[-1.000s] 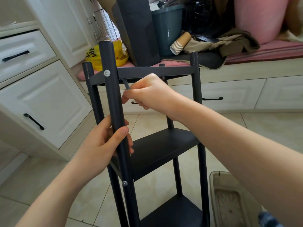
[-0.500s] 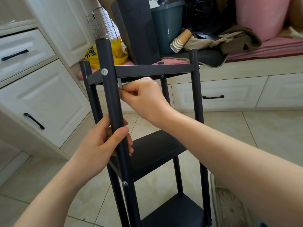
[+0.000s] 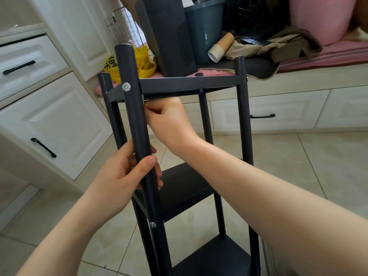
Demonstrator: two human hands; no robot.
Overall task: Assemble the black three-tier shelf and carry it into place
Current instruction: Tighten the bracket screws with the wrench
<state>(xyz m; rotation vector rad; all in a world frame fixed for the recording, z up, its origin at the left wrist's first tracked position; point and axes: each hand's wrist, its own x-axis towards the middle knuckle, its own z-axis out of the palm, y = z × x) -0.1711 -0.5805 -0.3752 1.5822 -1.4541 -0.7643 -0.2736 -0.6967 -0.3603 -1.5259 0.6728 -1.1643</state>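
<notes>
Shelf (image 3: 189, 84), hex key (image 3: 145, 100); bag (image 3: 144, 63) print illegible

Paper cups (image 3: 220, 49) lie tipped on the bench (image 3: 310, 76), yellow bag (image 3: 144, 63) at its left end, drawers (image 3: 49, 120) on my left.

What my right hand (image 3: 167, 118) pinches under the top tier (image 3: 189, 84) is almost wholly hidden by my curled fingers (image 3: 157, 112) and the near post (image 3: 137, 126); only a sliver of metal (image 3: 146, 100) shows, too small to identify. The fingers of my left hand (image 3: 123, 174) pass out of sight behind that post, which also covers part of the yellow bag (image 3: 146, 60). The bottom tier (image 3: 215, 257) and the posts' feet are cut off by the lower edge.
</notes>
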